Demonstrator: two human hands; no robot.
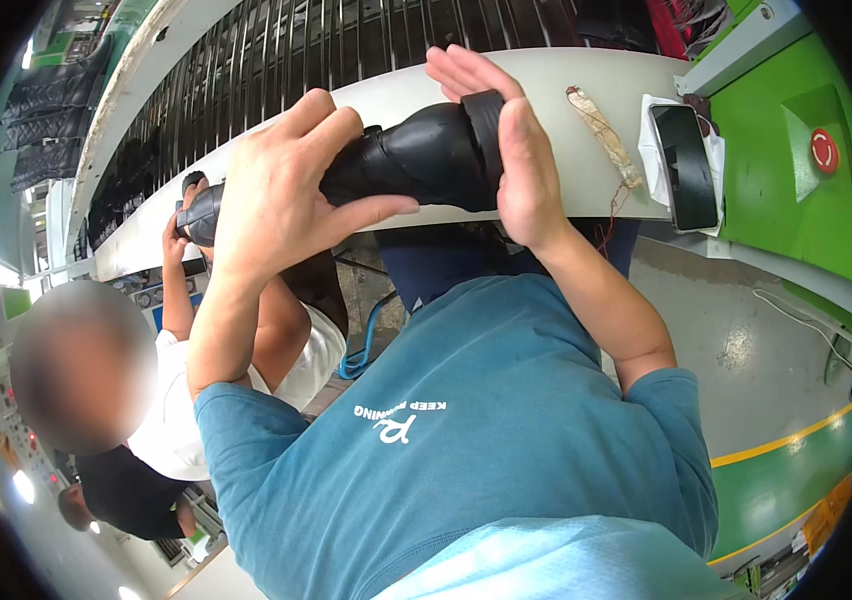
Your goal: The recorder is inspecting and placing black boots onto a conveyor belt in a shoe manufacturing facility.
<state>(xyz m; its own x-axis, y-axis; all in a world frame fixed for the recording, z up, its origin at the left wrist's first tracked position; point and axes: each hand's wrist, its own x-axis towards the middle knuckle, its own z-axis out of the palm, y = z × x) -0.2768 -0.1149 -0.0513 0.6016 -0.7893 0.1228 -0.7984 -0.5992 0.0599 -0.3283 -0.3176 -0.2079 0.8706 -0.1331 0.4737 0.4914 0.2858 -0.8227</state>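
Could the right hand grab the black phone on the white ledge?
Probably yes. The phone lies in the open just beside the right hand, with nothing between them, but that hand is pressed against the black boot with the left hand.

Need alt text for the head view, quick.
Both hands hold a black boot over a white bench: left hand on its middle, right hand at one end. A phone lies on the bench; another person works at left.

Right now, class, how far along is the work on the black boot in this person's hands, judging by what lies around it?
Done: rows of black boots stand racked beyond the pale conveyor ledge. In hand: the left hand grips a black boot at its shaft while the right hand presses its sole end. Left: this boot is not yet set down; a co-worker's hand holds another.
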